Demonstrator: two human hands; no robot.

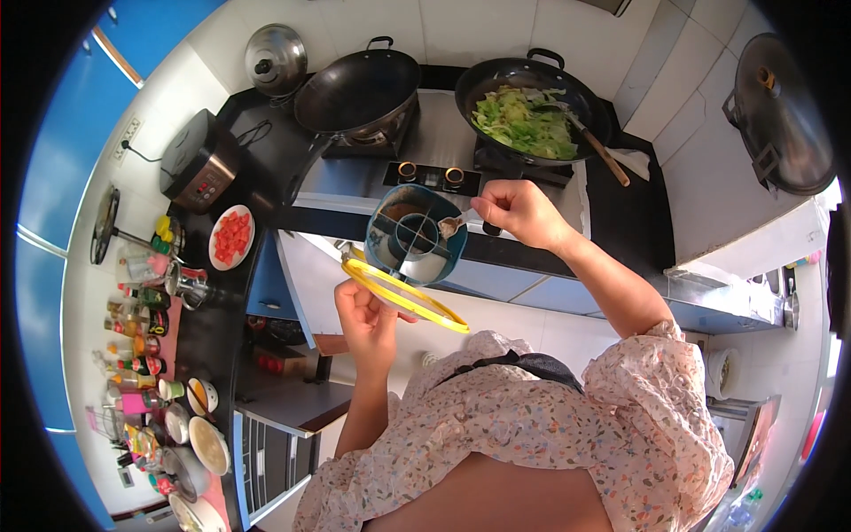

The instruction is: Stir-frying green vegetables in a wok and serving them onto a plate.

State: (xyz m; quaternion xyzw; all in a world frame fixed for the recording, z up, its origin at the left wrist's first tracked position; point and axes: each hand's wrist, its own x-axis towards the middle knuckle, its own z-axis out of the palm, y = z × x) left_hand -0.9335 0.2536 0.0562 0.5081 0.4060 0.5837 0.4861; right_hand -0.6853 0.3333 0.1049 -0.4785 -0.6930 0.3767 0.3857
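Observation:
My left hand (367, 318) grips a blue divided seasoning box (373, 241) whose yellow-rimmed lid (407, 296) hangs raised on the near side. White and brownish seasonings lie in the box's compartments. Between the fingers and thumb of my right hand (522, 211) is a small spoon (455, 225), its bowl heaped with pale powder over the right side of the box. Behind, on the right burner, a black wok (488, 74) contains chopped green leaves (522, 120). A spatula with a wooden handle (606, 157) leans in that wok.
A second wok (359, 90) sits on the left burner, its long handle jutting towards me. Left on the counter are a rice cooker (199, 159), a plate of red chopped pieces (231, 238) and several bottles and bowls. A cabinet door (292, 279) stands open below.

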